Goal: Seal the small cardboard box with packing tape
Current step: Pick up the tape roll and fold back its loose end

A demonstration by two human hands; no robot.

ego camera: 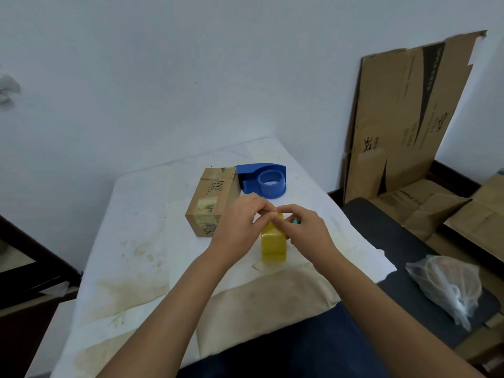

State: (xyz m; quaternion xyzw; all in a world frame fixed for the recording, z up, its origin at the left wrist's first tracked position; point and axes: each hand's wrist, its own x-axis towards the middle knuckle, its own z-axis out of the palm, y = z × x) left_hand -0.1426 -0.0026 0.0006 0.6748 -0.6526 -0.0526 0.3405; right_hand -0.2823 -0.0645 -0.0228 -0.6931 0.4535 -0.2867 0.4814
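A small brown cardboard box (214, 199) lies on the white cloth, its top flaps closed and patched with old tape. Behind it rests a blue tape dispenser (266, 180), its hub bare. In front of the box a yellow roll of packing tape (273, 246) stands on edge. My left hand (241, 223) and my right hand (305, 227) meet at the top of the roll, fingertips pinching at its upper rim. A small teal object (295, 221) peeks out beside my right fingers. The tape's free end is hidden by my fingers.
The stained white cloth (131, 241) covers the table, which ends against the white wall. Flattened cardboard sheets (403, 115) lean at the right over more boxes. A crumpled plastic bag (450, 285) lies on a dark surface at the right. Dark furniture (27, 268) stands at the left.
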